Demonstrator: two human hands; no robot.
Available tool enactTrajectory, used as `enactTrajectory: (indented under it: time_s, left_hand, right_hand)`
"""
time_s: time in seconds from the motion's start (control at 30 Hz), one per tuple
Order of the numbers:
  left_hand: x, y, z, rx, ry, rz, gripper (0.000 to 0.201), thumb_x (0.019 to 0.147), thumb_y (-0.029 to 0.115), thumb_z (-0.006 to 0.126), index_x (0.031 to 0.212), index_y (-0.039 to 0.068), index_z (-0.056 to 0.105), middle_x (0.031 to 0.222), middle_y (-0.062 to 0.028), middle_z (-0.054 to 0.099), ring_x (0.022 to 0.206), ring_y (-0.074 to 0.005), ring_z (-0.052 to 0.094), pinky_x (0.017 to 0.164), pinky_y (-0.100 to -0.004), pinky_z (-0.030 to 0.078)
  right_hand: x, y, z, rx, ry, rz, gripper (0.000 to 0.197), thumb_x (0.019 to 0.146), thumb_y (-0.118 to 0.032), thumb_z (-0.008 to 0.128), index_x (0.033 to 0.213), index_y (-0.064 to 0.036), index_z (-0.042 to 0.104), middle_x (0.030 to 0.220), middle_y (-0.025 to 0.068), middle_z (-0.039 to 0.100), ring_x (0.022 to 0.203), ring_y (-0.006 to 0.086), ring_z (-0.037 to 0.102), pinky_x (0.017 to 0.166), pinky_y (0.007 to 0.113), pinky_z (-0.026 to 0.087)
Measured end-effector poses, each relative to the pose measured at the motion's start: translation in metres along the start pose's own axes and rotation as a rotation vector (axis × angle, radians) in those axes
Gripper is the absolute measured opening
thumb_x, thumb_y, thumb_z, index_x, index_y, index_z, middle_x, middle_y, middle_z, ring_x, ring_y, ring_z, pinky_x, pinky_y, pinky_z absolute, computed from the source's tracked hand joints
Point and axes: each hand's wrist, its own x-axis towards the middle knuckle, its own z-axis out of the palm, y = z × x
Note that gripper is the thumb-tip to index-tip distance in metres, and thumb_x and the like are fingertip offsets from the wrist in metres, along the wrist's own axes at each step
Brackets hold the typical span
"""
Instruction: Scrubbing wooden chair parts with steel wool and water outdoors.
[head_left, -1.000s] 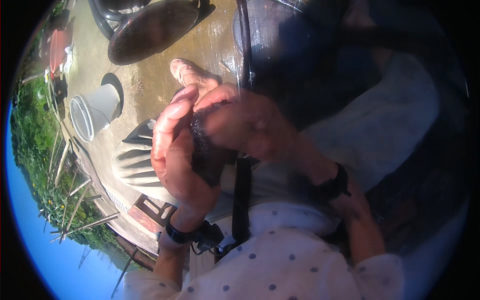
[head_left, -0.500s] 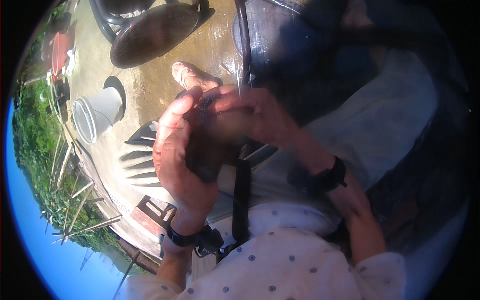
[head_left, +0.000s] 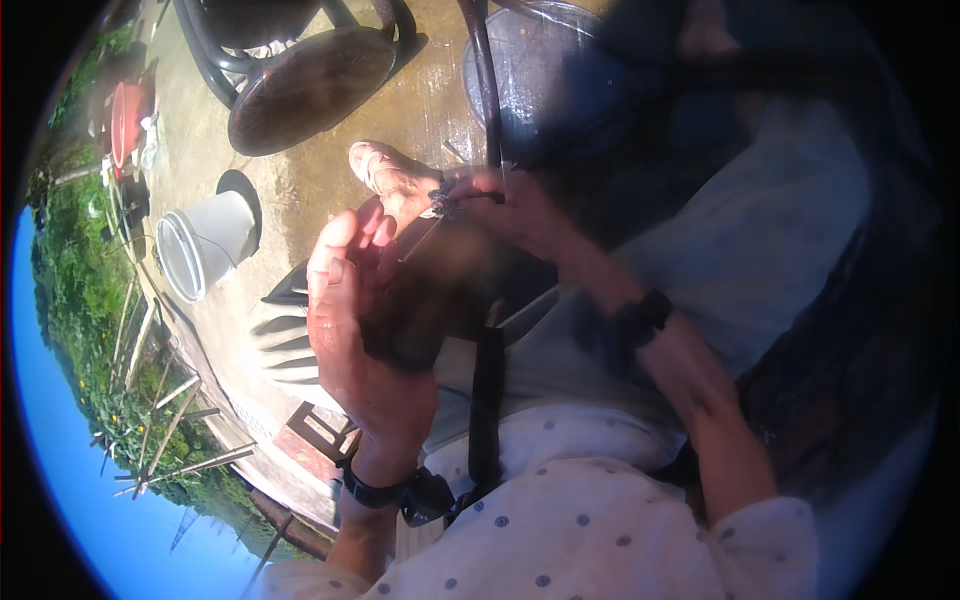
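My right hand (head_left: 525, 215) is closed, its fingers pinching a small dark, speckled thing (head_left: 440, 200) whose kind I cannot make out. A thin, pale, straight strip (head_left: 418, 242) slants down from it toward my left palm; which hand holds the strip, if either, is unclear. Just left of it, my left hand (head_left: 343, 300) is raised and cupped with fingers loosely curved, and nothing can be seen gripped in it. Both hands look wet. Deep shadow hides what lies below and between them. Dark bands circle both wrists.
A sandalled foot (head_left: 385, 175) is just beyond my hands. Further off are a dark round-seated stool (head_left: 315, 90) and a round, clear-looking basin (head_left: 525, 65) on wet ground. A white bucket (head_left: 205, 245) lies at left, with a red basin (head_left: 125, 122) behind it.
My hands have drawn apart: the right fingers have moved away from the left with the dark thing, which shows more plainly. The thin strip has come into sight.
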Motion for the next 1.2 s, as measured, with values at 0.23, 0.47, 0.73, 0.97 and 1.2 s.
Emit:
enactTrajectory:
  time_s: [0.23,0.47,0.73,0.97,1.2]
  left_hand:
    - [0.004,-0.011,-0.002,-0.145,-0.027,0.140,0.044,0.097,0.028,0.026,0.126,-0.003,0.037,0.128,-0.0188,0.044,0.121,-0.0254,0.041,0.104,-0.0378,0.028]
    - [0.006,-0.017,-0.002,-0.118,0.087,0.174,0.049,0.096,0.032,0.030,0.129,-0.004,0.036,0.125,-0.0210,0.047,0.123,-0.0281,0.040,0.106,-0.0418,0.025]
    - [0.000,-0.017,0.000,-0.128,0.051,0.182,0.053,0.095,0.035,0.029,0.127,-0.006,0.037,0.124,-0.0202,0.049,0.120,-0.0286,0.042,0.104,-0.0415,0.028]
    - [0.004,-0.020,-0.007,0.064,-0.031,0.323,0.054,0.095,0.036,0.028,0.127,-0.005,0.038,0.124,-0.0190,0.049,0.117,-0.0281,0.044,0.101,-0.0412,0.031]
    - [0.003,-0.022,-0.001,-0.170,0.011,0.189,0.054,0.094,0.037,0.029,0.127,-0.006,0.038,0.123,-0.0216,0.049,0.117,-0.0297,0.044,0.105,-0.0417,0.027]
  right_hand:
    - [-0.016,-0.071,0.009,0.051,-0.070,-0.325,0.011,0.073,-0.010,0.066,0.082,-0.0038,0.065,0.094,0.0127,0.064,0.093,0.0239,0.060,0.084,0.031,0.043]
    - [-0.010,-0.039,0.003,0.061,-0.036,-0.011,0.011,0.073,-0.008,0.067,0.081,-0.0011,0.064,0.098,0.0107,0.064,0.094,0.0190,0.060,0.082,0.029,0.045]
    - [-0.030,-0.092,0.012,0.221,-0.136,-0.119,0.010,0.071,-0.008,0.068,0.079,-0.0029,0.066,0.095,0.0114,0.064,0.085,0.0213,0.061,0.076,0.029,0.046]
    - [-0.037,-0.109,0.022,0.158,-0.095,-0.262,0.010,0.072,-0.005,0.067,0.082,-0.0033,0.067,0.092,0.0113,0.065,0.082,0.0194,0.062,0.075,0.029,0.047]
    - [-0.025,-0.047,0.006,0.076,0.052,-0.133,0.011,0.072,-0.008,0.069,0.079,-0.0016,0.064,0.102,0.0122,0.062,0.092,0.0217,0.060,0.078,0.029,0.045]
